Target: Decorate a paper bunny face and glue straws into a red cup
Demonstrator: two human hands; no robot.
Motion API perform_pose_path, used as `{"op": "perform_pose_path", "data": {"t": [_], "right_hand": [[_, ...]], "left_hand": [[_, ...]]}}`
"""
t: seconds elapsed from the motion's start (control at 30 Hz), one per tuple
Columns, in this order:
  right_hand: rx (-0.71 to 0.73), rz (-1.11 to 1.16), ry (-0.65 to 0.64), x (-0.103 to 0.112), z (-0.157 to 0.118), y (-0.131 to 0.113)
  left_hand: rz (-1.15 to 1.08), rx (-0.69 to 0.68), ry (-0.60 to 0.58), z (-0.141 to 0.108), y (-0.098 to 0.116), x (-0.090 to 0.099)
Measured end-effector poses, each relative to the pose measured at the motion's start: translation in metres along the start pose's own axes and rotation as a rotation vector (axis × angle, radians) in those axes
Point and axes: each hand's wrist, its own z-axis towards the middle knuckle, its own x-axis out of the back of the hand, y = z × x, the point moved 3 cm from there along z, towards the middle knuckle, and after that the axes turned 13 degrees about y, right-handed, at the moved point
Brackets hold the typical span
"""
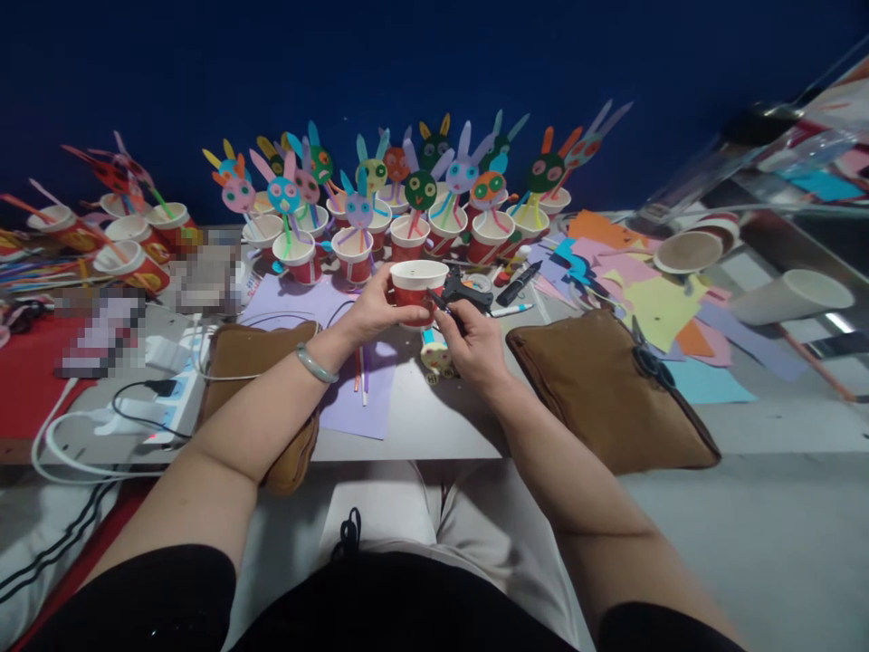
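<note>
My left hand [384, 303] is closed around the side of a red and white paper cup [411, 288], held upright above the table. Close against the cup's right side, my right hand [472, 340] pinches a thin dark pen-like tool [438, 301]; its exact kind is hard to make out. Just behind that hand lies a black glue gun [468, 292]. Below the cup, a pale yellow paper animal head [434, 357] with a blue strip lies on the table. Several coloured sticks [362, 376] rest on a purple paper sheet [370, 412] to its left.
Several cups with paper rabbit heads, such as this red one [297, 258], stand along the blue wall. Brown pouches [604, 389] flank my arms, with scissors [655, 362] on the right one. Paper scraps [652, 299] lie right; a power strip [180, 398] and cables lie left.
</note>
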Motion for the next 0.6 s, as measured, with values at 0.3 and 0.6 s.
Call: {"op": "perform_pose_path", "data": {"t": [0.3, 0.6], "right_hand": [[-0.006, -0.033, -0.019, -0.0002, -0.0003, 0.0005], [-0.023, -0.063, -0.059, -0.0006, -0.0015, -0.0032]], "left_hand": [[-0.066, 0.055, -0.042, -0.0028, 0.0035, 0.0002], [-0.112, 0.201, 0.010, -0.0064, 0.0062, -0.0085]]}}
